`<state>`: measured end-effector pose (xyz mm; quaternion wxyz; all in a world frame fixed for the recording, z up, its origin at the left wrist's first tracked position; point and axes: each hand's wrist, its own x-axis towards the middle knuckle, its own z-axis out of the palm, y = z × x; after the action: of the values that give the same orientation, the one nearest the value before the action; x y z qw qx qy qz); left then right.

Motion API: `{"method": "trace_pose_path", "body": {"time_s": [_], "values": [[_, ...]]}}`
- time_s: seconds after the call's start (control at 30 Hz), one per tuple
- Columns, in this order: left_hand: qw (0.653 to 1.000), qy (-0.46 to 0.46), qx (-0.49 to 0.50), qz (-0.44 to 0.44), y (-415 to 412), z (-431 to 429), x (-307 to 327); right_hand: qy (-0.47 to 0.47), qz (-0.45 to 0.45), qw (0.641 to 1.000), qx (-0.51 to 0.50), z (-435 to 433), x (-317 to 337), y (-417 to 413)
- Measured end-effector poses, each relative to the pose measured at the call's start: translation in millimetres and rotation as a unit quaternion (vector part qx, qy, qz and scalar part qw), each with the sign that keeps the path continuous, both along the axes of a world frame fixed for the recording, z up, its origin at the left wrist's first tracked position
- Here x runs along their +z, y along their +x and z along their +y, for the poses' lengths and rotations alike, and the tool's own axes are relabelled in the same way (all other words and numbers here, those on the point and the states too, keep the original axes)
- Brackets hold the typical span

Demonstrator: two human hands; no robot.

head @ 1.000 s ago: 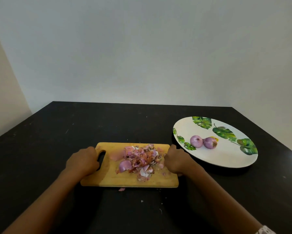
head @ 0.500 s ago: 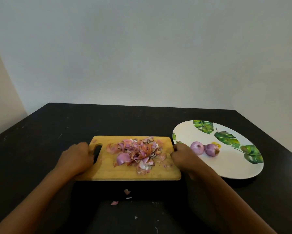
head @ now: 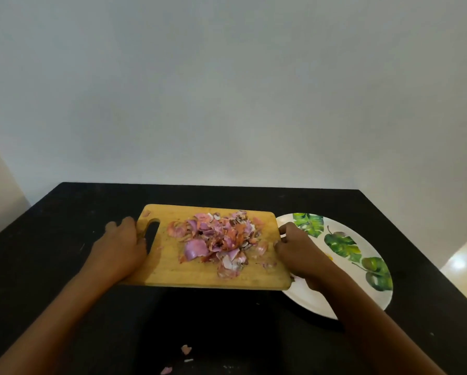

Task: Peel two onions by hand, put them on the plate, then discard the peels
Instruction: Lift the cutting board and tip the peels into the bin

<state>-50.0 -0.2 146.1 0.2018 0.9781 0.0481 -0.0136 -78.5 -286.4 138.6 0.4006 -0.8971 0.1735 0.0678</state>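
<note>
Cutting board (head: pixel 173 269) held above the black table (head: pixel 51 239), left hand (head: pixel 121 244) clamped on its handle end, right hand (head: pixel 297 253) gripping the opposite edge. Onion peels (head: pixel 216 239) piled mid-board. Plate (head: pixel 362 269) right of board, partly hidden; onions not visible. A few peel scraps (head: pixel 186 349) on table below board.

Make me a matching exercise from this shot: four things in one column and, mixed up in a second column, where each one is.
Things:
1. left hand
2. right hand
3. pile of onion peels
4. stray peel bits

Places:
A. heaped on the cutting board
B. lying on the black table, near edge
C. gripping the board's handle-hole end
D. gripping the board's end nearest the leaf-patterned plate

Pairs: 1-C, 2-D, 3-A, 4-B
</note>
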Motion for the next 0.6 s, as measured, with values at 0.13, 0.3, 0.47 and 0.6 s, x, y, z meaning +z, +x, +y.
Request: {"method": "trace_pose_path", "body": {"time_s": [0.13, 0.3, 0.47, 0.6], "values": [[1.000, -0.008, -0.003, 0.013, -9.7, -5.8, 35.3, -0.006, 0.007, 1.000, -0.012, -1.9, 36.4, -3.8], [1.000, -0.007, -0.005, 0.018, -23.7, -3.8, 76.0, -0.004, 0.008, 1.000, -0.010, -0.3, 79.0, -18.4], [1.000, 0.006, -0.017, 0.016, -38.5, 6.0, 99.2, 0.007, 0.005, 1.000, -0.011, 5.2, 103.9, -41.7], [0.999, 0.011, -0.036, 0.010, -42.7, 13.0, 112.5, 0.016, -0.003, 1.000, -0.022, 8.1, 115.5, -57.4]]}}
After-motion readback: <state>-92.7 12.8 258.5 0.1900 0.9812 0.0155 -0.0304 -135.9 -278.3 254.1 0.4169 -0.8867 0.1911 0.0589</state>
